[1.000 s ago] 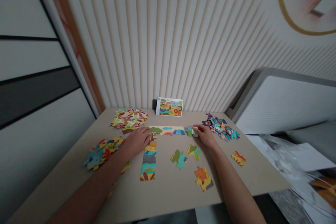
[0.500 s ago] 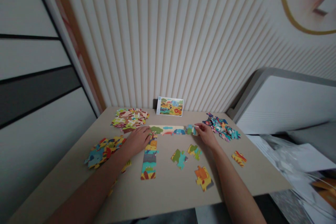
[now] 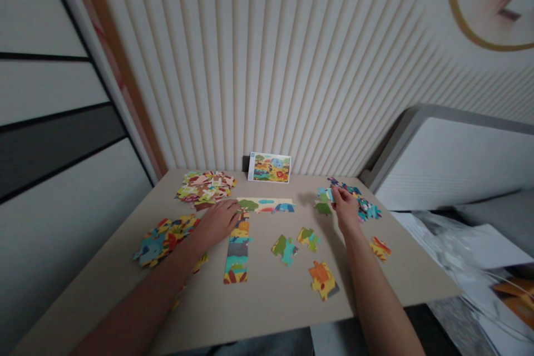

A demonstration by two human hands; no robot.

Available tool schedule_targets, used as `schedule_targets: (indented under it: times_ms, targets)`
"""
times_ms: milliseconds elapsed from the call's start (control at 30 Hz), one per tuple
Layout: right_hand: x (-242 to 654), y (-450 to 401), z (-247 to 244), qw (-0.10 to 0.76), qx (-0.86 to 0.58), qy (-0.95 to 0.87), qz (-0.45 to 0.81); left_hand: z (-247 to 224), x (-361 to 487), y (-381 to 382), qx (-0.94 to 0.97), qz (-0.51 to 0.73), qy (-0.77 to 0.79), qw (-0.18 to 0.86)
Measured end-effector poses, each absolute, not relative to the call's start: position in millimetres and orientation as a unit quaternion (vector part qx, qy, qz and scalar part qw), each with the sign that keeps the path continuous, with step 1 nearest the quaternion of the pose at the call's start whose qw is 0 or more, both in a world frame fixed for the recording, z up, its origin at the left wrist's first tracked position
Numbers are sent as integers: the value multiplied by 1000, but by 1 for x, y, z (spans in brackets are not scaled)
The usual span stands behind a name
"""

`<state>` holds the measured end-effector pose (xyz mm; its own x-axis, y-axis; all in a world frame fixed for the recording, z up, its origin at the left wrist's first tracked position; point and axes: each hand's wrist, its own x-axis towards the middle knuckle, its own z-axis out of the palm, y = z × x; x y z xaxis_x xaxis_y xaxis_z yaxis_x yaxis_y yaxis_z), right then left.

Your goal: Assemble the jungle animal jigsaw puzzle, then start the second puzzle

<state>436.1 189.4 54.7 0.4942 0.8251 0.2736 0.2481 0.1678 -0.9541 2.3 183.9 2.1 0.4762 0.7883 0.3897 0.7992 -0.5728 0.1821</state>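
Observation:
Joined puzzle pieces form an upside-down L: a top strip point(image 3: 267, 206) with a tree and an elephant's head, and a left column point(image 3: 237, 256) running towards me. My left hand point(image 3: 219, 219) lies flat with its fingertips at the corner of the two. To the right of the strip, my right hand point(image 3: 345, 206) pinches a green and blue puzzle piece point(image 3: 324, 203), lifted off the table and apart from the strip. Below the strip lie loose pieces: a green and turquoise piece point(image 3: 285, 249), a smaller green piece point(image 3: 309, 238) and an orange and yellow piece point(image 3: 324, 280).
A picture card point(image 3: 270, 167) leans upright against the ribbed wall. Pieces are heaped at the back left point(image 3: 204, 186), in a yellow and blue pile point(image 3: 161, 242) beside my left forearm, and in a dark blue pile point(image 3: 367, 206) behind my right hand. One striped piece point(image 3: 380, 248) lies at the right.
My right hand has moved right and up from the strip's right end, carrying the green and blue puzzle piece away from it. My left hand stays at the corner.

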Motion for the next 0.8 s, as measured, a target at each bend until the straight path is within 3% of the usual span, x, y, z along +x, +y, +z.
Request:
schedule_targets:
  times_ms: [267, 567, 800]
  targets:
    - [428, 189, 47, 549, -618, -509, 238, 2, 3, 184, -859, -213, -465, 18]
    - [431, 186, 46, 446, -654, -591, 154, 4, 3, 183, -859, -209, -467, 21]
    - [452, 143, 51, 367, -678, -624, 128, 8, 5, 181, -862, -199, -466, 33]
